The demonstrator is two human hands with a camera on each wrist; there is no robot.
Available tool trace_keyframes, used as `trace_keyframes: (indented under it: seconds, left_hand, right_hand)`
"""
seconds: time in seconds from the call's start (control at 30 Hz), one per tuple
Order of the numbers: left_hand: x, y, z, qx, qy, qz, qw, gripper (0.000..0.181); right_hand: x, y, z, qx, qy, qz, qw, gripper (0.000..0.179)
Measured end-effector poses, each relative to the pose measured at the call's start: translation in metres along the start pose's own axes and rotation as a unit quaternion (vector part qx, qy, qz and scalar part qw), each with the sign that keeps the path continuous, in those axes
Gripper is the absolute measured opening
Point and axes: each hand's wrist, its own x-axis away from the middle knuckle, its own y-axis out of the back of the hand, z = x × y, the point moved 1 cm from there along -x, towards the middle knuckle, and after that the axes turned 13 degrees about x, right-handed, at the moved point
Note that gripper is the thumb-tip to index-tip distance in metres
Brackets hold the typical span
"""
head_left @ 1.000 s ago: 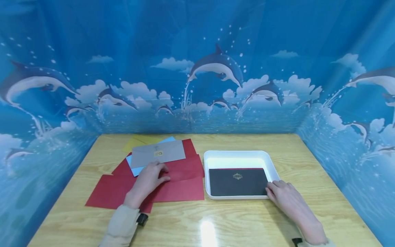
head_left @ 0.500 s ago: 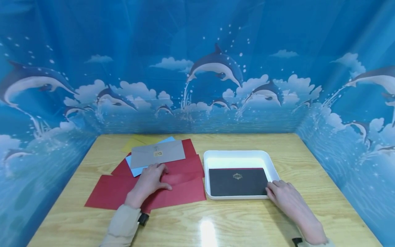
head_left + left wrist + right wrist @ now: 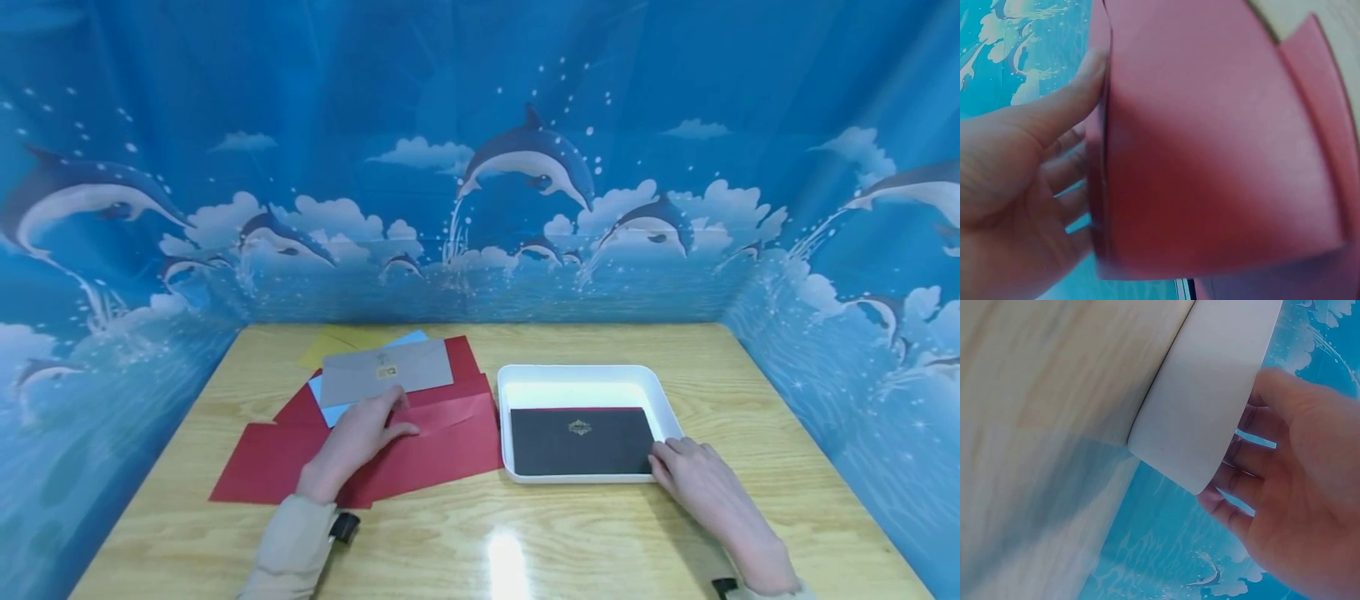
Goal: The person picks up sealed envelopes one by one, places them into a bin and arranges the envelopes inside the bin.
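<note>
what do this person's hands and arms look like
The left hand and right hand are ungloved. The left sleeve is light beige; only an edge of the similar right sleeve shows. A small black item sits at the left wrist, a second black item at the right.

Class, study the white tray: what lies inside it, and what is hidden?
Inside the white tray lies a flat dark rectangle with a gold emblem. A thin red edge shows along its far side; whatever else lies beneath is covered.
</note>
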Motion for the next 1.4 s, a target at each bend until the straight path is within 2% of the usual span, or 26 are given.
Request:
trace_keyframes:
  seconds: [0.2, 0.33, 0.53, 0.7, 0.87, 1.03, 1.27, 1.4]
  left_hand:
    - [-0.003, 0.000, -0.004, -0.004, -0.005, -0.031, 0.9995, 0.032]
    - [-0.004, 0.001, -0.006, -0.028, -0.027, -0.068, 0.9969, 0.028]
    - [-0.007, 0.004, -0.010, -0.076, -0.070, -0.134, 0.9856, 0.027]
    - [-0.008, 0.007, -0.013, -0.095, -0.085, -0.166, 0.9779, 0.027]
    - [-0.007, 0.010, -0.019, -0.100, -0.098, -0.184, 0.9730, 0.030]
    - [-0.008, 0.013, -0.031, -0.112, -0.104, -0.195, 0.9690, 0.033]
    - [-0.016, 0.013, -0.055, -0.121, -0.123, -0.185, 0.9674, 0.032]
    - [-0.021, 0.009, -0.068, -0.130, -0.146, -0.186, 0.9630, 0.031]
  right_hand:
    - [0.001, 0.001, -0.001, 0.000, -0.003, 0.013, 0.9999, 0.012]
    - [0.001, 0.001, -0.001, 0.003, 0.001, 0.009, 1.0000, 0.012]
    - [0.002, 0.000, -0.002, 0.003, -0.003, 0.013, 0.9999, 0.013]
    - [0.001, 0.001, -0.001, 0.001, -0.004, 0.014, 0.9999, 0.015]
    - [0.001, 0.002, -0.001, 0.001, -0.007, 0.024, 0.9997, 0.014]
    - [0.000, 0.001, -0.001, 0.005, -0.001, 0.009, 0.9999, 0.014]
    - [0.000, 0.000, -0.001, 0.009, 0.002, -0.005, 0.9999, 0.015]
    - [0.000, 0.000, -0.001, 0.011, 0.003, -0.004, 0.9999, 0.016]
